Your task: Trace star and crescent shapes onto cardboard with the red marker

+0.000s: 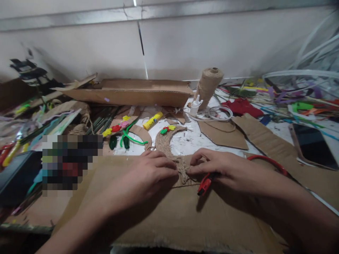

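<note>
A small star covered in twine (183,171) lies on a brown cardboard sheet (169,218) between my hands. My left hand (155,169) has its fingers closed at the star's left edge. From the other side, my right hand (212,164) pinches the star's right edge. A red-handled tool (204,185) with a dark tip sticks out under my right hand; most of it is hidden. Just behind my left hand is a crescent wrapped in twine (162,141), topped with small red, yellow and green flowers (167,129).
Behind stand a twine spool (209,84) and a white glue bottle (195,106). A yellow glue stick (153,120) lies near a cardboard trough (127,95). To the right are a phone (315,144) and cardboard scraps (222,134). Craft clutter fills the left side.
</note>
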Tool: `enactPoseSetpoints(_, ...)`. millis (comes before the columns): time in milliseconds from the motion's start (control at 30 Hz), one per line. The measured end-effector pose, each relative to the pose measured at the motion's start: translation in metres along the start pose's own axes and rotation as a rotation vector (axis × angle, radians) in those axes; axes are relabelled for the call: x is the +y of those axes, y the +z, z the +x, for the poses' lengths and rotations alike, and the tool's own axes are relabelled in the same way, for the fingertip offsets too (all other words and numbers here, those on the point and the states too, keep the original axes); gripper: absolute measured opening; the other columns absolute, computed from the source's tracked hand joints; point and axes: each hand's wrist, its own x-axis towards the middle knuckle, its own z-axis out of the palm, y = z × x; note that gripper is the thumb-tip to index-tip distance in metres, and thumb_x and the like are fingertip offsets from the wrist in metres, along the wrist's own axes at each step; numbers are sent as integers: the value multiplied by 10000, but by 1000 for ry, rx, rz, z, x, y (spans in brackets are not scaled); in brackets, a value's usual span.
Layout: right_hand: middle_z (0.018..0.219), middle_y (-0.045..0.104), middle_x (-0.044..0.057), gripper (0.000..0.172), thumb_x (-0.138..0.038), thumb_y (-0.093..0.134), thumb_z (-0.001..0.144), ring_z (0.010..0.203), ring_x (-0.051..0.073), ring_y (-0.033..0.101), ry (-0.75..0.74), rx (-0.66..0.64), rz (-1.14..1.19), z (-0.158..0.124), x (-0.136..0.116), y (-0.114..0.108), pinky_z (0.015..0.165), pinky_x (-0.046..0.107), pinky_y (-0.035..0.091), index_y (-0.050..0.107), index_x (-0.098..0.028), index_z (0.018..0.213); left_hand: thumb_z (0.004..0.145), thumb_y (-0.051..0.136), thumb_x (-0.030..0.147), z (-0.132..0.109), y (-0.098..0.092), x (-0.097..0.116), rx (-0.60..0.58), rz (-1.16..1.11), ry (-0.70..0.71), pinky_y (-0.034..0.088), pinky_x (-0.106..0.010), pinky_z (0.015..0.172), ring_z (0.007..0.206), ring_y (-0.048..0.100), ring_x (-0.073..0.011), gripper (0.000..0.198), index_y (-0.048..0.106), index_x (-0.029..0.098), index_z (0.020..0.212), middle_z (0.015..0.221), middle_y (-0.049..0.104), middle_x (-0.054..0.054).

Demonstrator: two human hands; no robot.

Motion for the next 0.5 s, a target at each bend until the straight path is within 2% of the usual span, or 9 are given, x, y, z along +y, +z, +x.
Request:
enactPoseSetpoints(133, 1291, 693, 31, 545, -12, 566, 951, 1168, 211, 665, 27, -13, -3, -1, 0, 1, 1006, 312, 499, 780, -361, 1309, 1107, 586, 239, -7, 8, 4, -13, -36, -28, 518, -406, 1055, 1157, 706, -224, 240, 793, 313, 1204, 1230, 791, -36)
enactPoseSetpoints(267, 1306, 684, 30, 583, -7, 549, 970, 1188, 203, 651, 33, -42, 1, -1, -3, -1, 1036, 312, 488, 753, -376, 1373, 1092, 616, 211, -7, 8, 3, -19, -68, -26, 507, -389, 1078, 1210, 694, -217, 238, 785, 318, 1223, 1278, 783, -11)
enactPoseSetpoints(500, 1274, 701, 56, 563, -16, 521, 981, 1169, 217, 670, 57, -29, -28, -2, -13, -3, 1038, 349, 524, 771, -351, 1358, 1075, 625, 162, -8, 6, 1, -22, -19, 19, 503, -389, 1064, 1220, 697, -222, 217, 777, 305, 1136, 1256, 794, 5)
